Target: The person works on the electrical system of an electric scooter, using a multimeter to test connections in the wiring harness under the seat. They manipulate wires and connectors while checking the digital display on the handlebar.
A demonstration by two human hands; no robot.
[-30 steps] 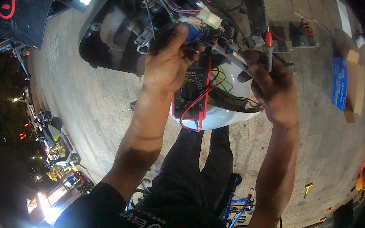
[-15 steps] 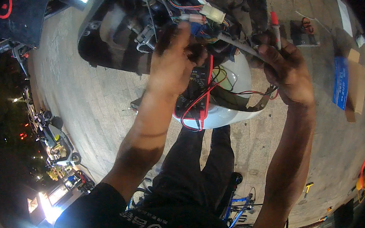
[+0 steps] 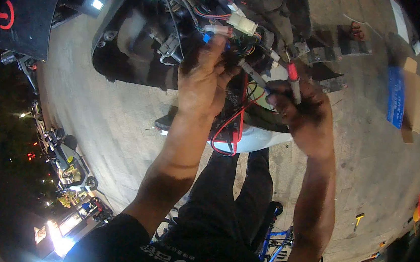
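Observation:
My left hand is closed at the wiring, its fingers against a blue wire connector; the fingers partly hide it. Just above are a pinkish connector and a cream-white connector, both on bundled wires. My right hand grips two test probes. One is a red-tipped probe that stands up between the fingers; the other, a grey probe, slants toward the wires by my left hand. Below the wiring lies a red-edged multimeter, with red and black leads looping over it.
A black vehicle body panel surrounds the wiring. A glossy white shell sits under the multimeter. On the paved floor lie an open blue-and-brown cardboard box, metal parts and a yellow-handled tool. Parked scooters stand far left.
My right hand has moved left and downward with both probes, and the grey one now angles more steeply. My left hand stays at the connectors, shifted slightly.

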